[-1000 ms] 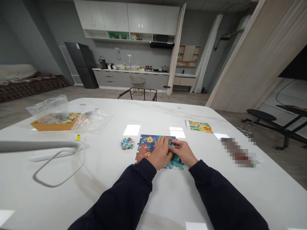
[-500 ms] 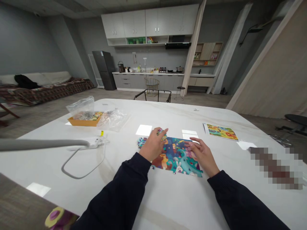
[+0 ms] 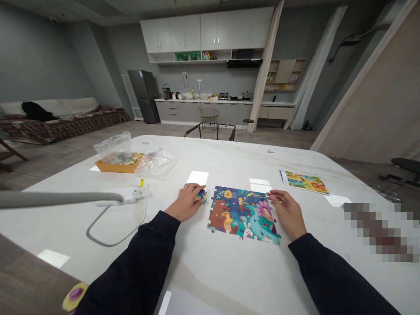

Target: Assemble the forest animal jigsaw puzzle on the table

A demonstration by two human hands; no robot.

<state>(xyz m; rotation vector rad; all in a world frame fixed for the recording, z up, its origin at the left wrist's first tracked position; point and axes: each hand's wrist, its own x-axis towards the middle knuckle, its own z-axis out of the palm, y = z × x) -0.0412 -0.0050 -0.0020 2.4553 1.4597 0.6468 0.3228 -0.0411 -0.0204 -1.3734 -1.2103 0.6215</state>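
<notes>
A partly assembled puzzle (image 3: 243,214) with a bear, a rabbit and a teal dinosaur lies on the white table (image 3: 229,280). Left of it, my left hand (image 3: 186,202) is closed over a small stack of puzzle pieces (image 3: 201,195), its fingers wrapped on them. My right hand (image 3: 288,212) rests by the puzzle's upper right edge, its fingertips near the corner; its thumb and fingers are slightly apart and nothing shows between them.
An orange box (image 3: 117,167) with pieces and clear plastic bags (image 3: 157,164) stands at the back left. Nearer are a power strip (image 3: 126,196) and its looped cable. A picture sheet (image 3: 306,182) lies at the right; a blurred patch covers something beyond.
My left hand has moved left, off the puzzle and onto the small stack of pieces. My right hand has shifted slightly right, uncovering more of the puzzle.
</notes>
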